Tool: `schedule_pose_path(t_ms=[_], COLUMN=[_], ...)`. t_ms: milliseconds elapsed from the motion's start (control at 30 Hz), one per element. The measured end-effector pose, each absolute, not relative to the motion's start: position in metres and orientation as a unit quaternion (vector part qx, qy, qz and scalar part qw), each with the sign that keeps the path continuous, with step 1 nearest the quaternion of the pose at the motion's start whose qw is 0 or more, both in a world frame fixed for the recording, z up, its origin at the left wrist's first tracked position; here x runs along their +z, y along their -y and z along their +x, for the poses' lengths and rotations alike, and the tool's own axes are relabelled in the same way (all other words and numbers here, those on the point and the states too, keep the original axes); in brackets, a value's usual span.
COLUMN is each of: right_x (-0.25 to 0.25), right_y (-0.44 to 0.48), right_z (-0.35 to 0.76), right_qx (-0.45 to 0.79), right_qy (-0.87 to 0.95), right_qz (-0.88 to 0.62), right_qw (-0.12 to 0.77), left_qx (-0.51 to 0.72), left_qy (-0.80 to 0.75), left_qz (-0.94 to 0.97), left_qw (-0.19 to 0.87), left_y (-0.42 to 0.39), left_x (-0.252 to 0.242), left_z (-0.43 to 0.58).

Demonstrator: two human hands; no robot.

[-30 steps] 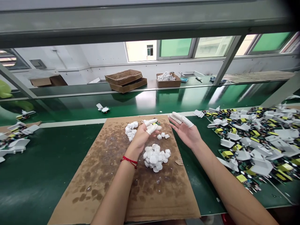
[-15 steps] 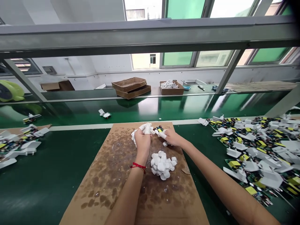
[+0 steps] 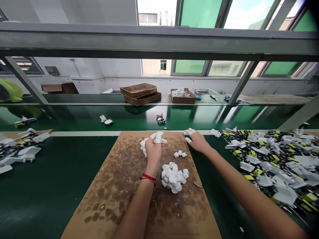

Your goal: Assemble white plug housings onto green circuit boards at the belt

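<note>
My left hand (image 3: 154, 147), with white finger covers and a red cord bracelet at the wrist, is closed over the far part of a brown cardboard sheet (image 3: 112, 186). A crumpled white wad (image 3: 144, 146) shows around its fingers; its exact kind is unclear. My right hand (image 3: 199, 142), also wearing white finger covers, reaches over the sheet's far right edge with fingers stretched out and nothing in them. Between the hands lie several small white lumps (image 3: 179, 154). Nearer to me is a heap of flat, rounded white pieces (image 3: 174, 177). A small circuit board (image 3: 160, 120) sits on the green belt beyond.
Many circuit boards with white plates (image 3: 271, 162) cover the right side, and more boards (image 3: 20, 147) lie left. Another board (image 3: 107, 120) is on the green belt (image 3: 132, 116). Behind stand stacked cardboard trays (image 3: 141, 93) and a box of white pieces (image 3: 183, 96). A metal beam (image 3: 159, 39) crosses above.
My right hand has let go of the circuit board, now on the belt, and moved right with its fingers opened. The left hand has barely moved. The other belt board has shifted left.
</note>
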State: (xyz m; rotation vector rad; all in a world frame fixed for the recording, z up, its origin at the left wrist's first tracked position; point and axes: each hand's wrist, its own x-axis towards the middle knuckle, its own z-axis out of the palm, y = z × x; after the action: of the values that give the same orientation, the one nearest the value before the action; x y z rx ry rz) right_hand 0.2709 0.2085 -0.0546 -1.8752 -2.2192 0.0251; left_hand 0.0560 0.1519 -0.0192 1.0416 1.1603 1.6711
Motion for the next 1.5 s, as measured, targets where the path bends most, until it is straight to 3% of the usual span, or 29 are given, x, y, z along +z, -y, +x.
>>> schedule_pose_path(t_ms=[167, 300, 533, 967, 1033, 1100, 1200, 1500], right_x=[-0.051, -0.051, -0.045, -0.015, -0.003, 0.006, 0.011, -0.012], right_y=[-0.206, -0.211, -0.214, -0.175, -0.160, -0.143, -0.123, -0.128], right_z=[0.339, 0.375, 0.373, 0.315, 0.301, 0.285, 0.261, 0.232], right_qx=[-0.065, -0.033, 0.004, 0.208, 0.280, 0.429, 0.561, 0.563], right_qy=[0.651, 0.637, 0.666, 0.709, 0.703, 0.645, 0.537, 0.391], right_qz=[-0.755, -0.770, -0.746, -0.629, -0.574, -0.453, -0.342, -0.313], right_qw=[0.045, -0.005, 0.012, 0.240, 0.314, 0.441, 0.528, 0.657], left_qx=[0.659, 0.651, 0.636, 0.570, 0.552, 0.532, 0.494, 0.338], left_qy=[-0.467, -0.473, -0.483, -0.488, -0.485, -0.479, -0.459, -0.334], left_qz=[0.410, 0.415, 0.427, 0.467, 0.475, 0.482, 0.489, 0.478], left_qw=[0.424, 0.425, 0.424, 0.468, 0.484, 0.505, 0.553, 0.739], left_y=[-0.151, -0.150, -0.150, -0.149, -0.150, -0.150, -0.149, -0.131], left_x=[-0.016, -0.014, -0.014, -0.014, -0.017, -0.021, -0.025, -0.013], left_z=[0.058, 0.059, 0.058, 0.060, 0.061, 0.062, 0.064, 0.063])
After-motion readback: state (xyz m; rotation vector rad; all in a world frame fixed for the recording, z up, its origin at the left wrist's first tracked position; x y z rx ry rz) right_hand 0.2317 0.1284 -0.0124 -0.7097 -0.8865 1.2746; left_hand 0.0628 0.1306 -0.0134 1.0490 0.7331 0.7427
